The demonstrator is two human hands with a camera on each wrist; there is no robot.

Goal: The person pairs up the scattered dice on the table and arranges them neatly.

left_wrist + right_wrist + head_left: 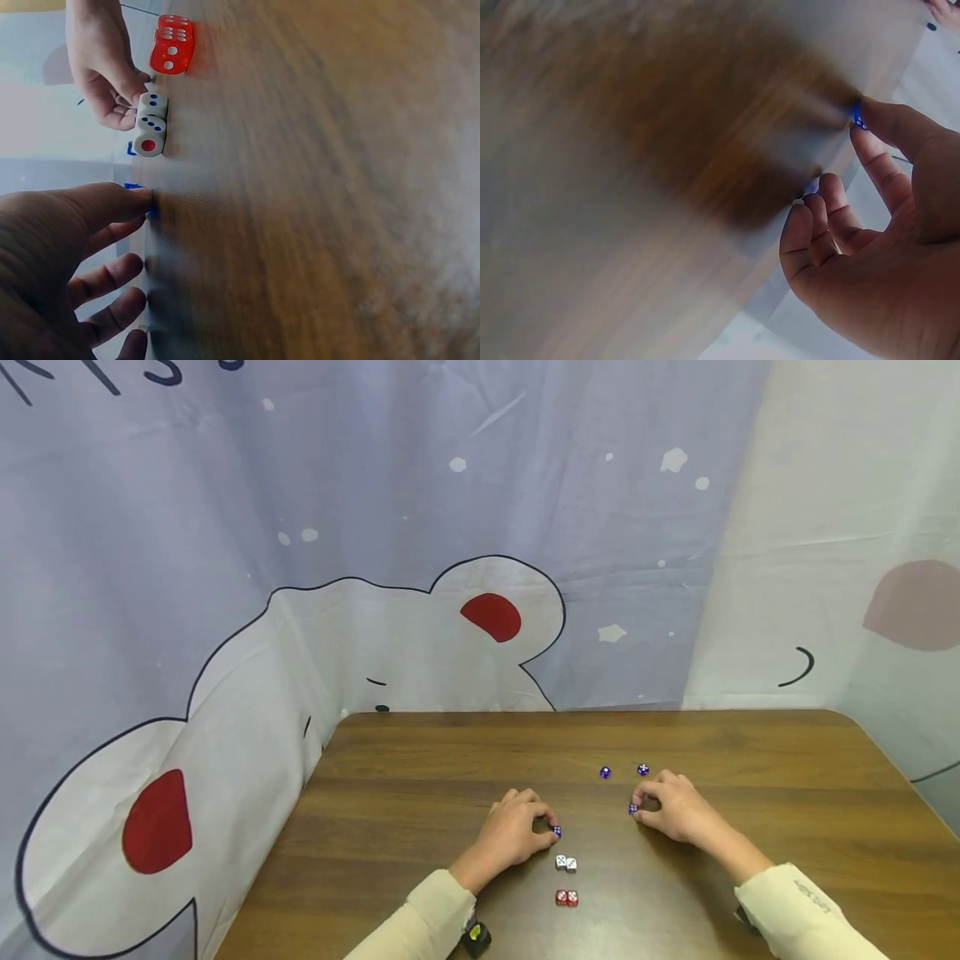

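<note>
Between thumb and index finger my left hand (pixel 513 828) pinches a blue die (pixel 557 832), low over the wooden table. My right hand (pixel 677 807) pinches another blue die (pixel 633 809) the same way, farther right; in the right wrist view that blue die (pixel 859 116) shows between thumb and index fingertip. Just nearer than the left fingertips, two white dice (pixel 566 863) sit side by side. Below them stand two red dice (pixel 567 898), also touching. Two more blue dice lie apart beyond my hands, a left one (pixel 605 772) and a right one (pixel 643 769) close to the right fingers.
The brown wooden table (pixel 420 752) reaches back to a curtain (pixel 360 643) printed with cartoon bears. A black device with a yellow-green mark (pixel 476 935) is by the left sleeve.
</note>
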